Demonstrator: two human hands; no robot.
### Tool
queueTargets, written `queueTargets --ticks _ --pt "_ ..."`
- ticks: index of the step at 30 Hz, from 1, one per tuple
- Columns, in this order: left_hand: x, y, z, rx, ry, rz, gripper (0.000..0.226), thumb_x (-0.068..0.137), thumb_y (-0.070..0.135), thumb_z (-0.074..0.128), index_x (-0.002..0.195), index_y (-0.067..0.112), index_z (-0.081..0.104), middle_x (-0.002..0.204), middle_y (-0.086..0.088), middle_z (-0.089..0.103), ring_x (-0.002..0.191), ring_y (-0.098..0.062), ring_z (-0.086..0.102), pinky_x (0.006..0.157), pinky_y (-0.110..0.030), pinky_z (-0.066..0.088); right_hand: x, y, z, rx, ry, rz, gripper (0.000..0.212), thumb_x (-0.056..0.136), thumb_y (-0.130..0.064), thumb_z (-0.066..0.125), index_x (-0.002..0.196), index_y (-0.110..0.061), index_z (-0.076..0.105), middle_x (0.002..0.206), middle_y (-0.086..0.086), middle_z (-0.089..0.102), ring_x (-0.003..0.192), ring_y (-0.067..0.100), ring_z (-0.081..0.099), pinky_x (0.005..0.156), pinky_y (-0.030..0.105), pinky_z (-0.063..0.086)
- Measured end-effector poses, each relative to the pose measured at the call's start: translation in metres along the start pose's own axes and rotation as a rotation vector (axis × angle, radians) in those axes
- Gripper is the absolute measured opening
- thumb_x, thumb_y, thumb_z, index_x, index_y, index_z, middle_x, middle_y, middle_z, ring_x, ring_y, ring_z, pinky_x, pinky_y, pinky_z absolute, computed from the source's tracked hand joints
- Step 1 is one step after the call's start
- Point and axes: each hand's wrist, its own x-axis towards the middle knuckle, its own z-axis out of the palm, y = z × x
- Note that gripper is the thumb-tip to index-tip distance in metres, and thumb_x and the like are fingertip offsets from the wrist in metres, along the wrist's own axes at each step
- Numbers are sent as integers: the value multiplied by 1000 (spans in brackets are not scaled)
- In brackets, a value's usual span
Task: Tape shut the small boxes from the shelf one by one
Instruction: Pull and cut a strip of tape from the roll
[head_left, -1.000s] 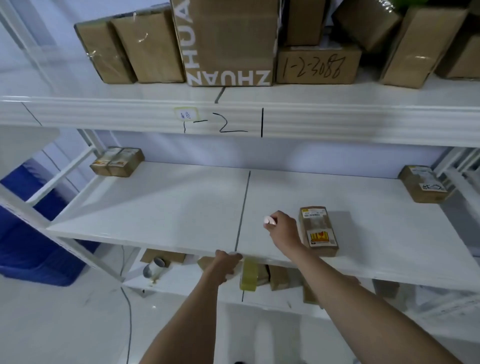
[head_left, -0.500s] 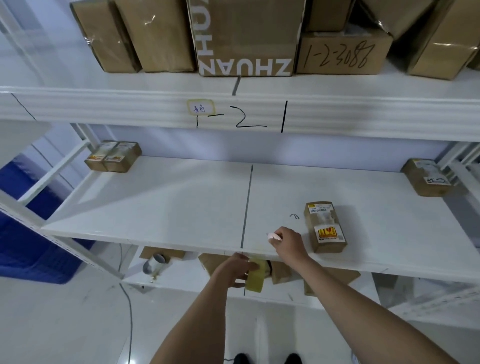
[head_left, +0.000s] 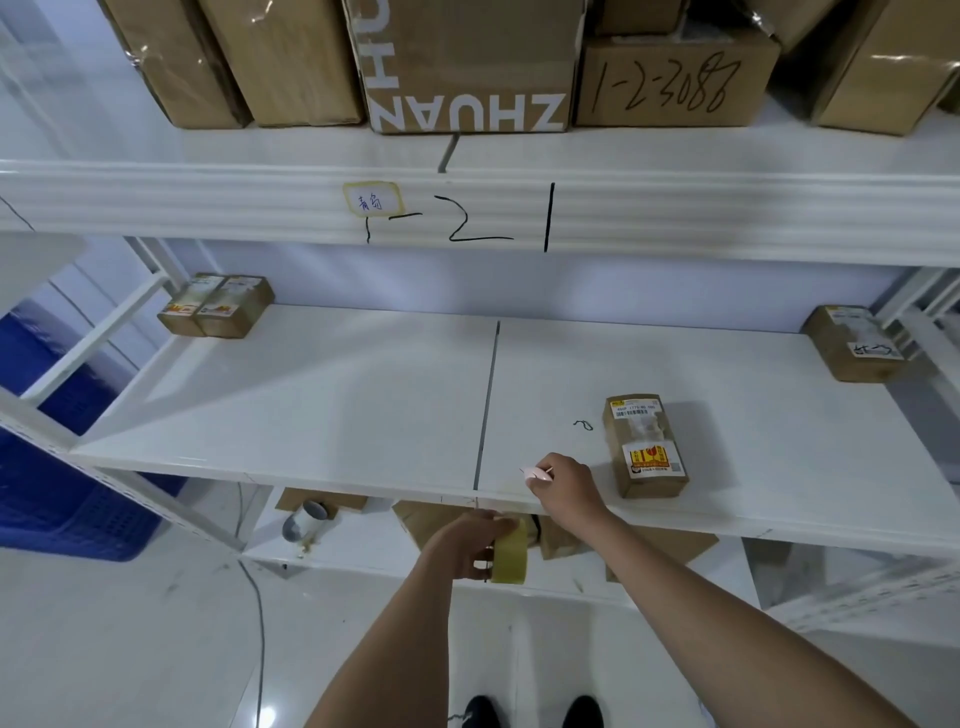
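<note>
Head view, and I'm looking down at the white shelf (head_left: 322, 395) with both my hands out in front of me. My left hand (head_left: 462, 545) sits just below the shelf's front edge, fingers curled round a yellowish tape roll (head_left: 510, 551). My right hand (head_left: 563, 486) is at the front edge, near the seam between the two shelf boards, pinching a small pale thing (head_left: 535, 472) I can't make out. Just to its right, close to the front edge, a small box (head_left: 645, 447) lies flat with labels on top, not touching my hand. Two more small boxes (head_left: 215, 305) sit side by side at the back left corner, and another box (head_left: 852, 343) at the back right corner. Big cartons (head_left: 467, 62) line the shelf above.
</note>
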Motion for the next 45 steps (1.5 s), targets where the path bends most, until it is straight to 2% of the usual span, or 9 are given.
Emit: queueTargets --ticks 4,9,15,21,26,32,39,43,45 --pt "0 -5 0 -47 10 -28 21 93 31 70 107 17 64 100 -6 69 89 -21 69 67 -31 58 -3 1 3 -5 -8 -12 14 95 -22 64 103 -11 66 97 1 68 84 16 60 63 22 43" --pt "2 -8 1 -79 23 -41 22 90 33 72 102 16 65 97 -5 70 86 -20 70 64 -28 58 -7 1 8 -6 -19 -19 14 95 -21 63 103 -11 67 97 1 68 83 16 59 61 18 41" --pt "2 -9 4 -65 46 -46 24 91 35 70 102 14 66 96 -5 69 84 -20 69 65 -29 57 -9 -4 8 10 -21 -26 11 95 -22 63 100 -12 65 92 -1 66 80 15 59 60 20 41" --pt "11 -21 11 -7 114 15 28 95 29 67 116 11 62 107 -13 68 97 -29 68 91 -45 58 -11 -7 8 1 -27 -41 12 95 -21 62 101 -11 66 92 -2 65 81 15 59 61 20 41" --pt "8 -25 1 -131 32 79 16 95 27 69 108 17 67 102 -10 67 93 -27 68 88 -45 59 -13 -8 6 10 -16 -31 13 95 -22 61 100 -11 66 94 2 68 84 19 62 68 29 46" --pt "2 -39 -5 -192 -173 90 31 90 11 72 119 19 63 95 -9 73 85 -24 71 75 -38 60 -15 -12 9 1 -4 -39 13 96 -22 62 103 -11 66 95 0 67 82 15 61 61 21 43" --pt "0 -37 -4 -76 -140 110 36 90 17 74 122 13 56 102 -13 76 97 -25 74 84 -40 59 -23 -16 17 -13 -23 -47 11 96 -22 62 100 -12 65 91 -3 64 78 12 58 57 18 38" --pt "0 -37 -1 -20 -80 77 31 93 18 71 120 15 55 95 -11 77 87 -22 76 72 -36 61 -29 -15 20 -18 -32 -39 10 96 -21 61 98 -12 66 90 -2 66 81 17 61 61 24 43" --pt "2 -47 4 -1 -5 29 27 95 20 67 119 12 58 98 -13 75 81 -23 74 76 -39 62 -31 -14 19 -24 -30 -40 9 95 -21 61 96 -13 66 90 -1 67 79 17 61 62 26 44"
